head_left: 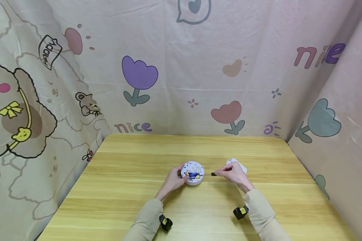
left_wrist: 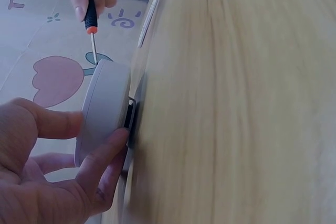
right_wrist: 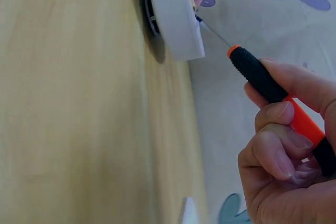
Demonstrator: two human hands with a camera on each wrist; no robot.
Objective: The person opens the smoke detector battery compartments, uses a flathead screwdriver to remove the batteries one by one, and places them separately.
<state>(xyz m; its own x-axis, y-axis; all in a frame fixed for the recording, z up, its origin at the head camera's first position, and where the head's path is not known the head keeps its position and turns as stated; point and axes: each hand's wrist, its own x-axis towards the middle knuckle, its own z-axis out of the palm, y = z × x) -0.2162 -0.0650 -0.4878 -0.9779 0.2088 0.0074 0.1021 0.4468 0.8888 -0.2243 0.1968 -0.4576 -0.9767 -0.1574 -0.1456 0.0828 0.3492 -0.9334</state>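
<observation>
My left hand (head_left: 172,180) grips a round white device (head_left: 195,165) by its left side, thumb on the upper face and fingers underneath. Blue-and-yellow batteries (head_left: 194,175) sit in the opening on that face. A dark bracket-like part (left_wrist: 129,114) juts from its underside, close over the table. In my right hand (head_left: 234,173) is a screwdriver (right_wrist: 259,78) with a black and orange handle, pinched between thumb and fingers. Its thin metal shaft points at the device, the tip right by the batteries in the right wrist view.
A white rounded flat piece (head_left: 243,167) lies on the wooden table (head_left: 132,160), partly behind my right hand. Printed curtains (head_left: 181,67) hang along the table's back and sides. Each wrist wears a small black camera (head_left: 240,212).
</observation>
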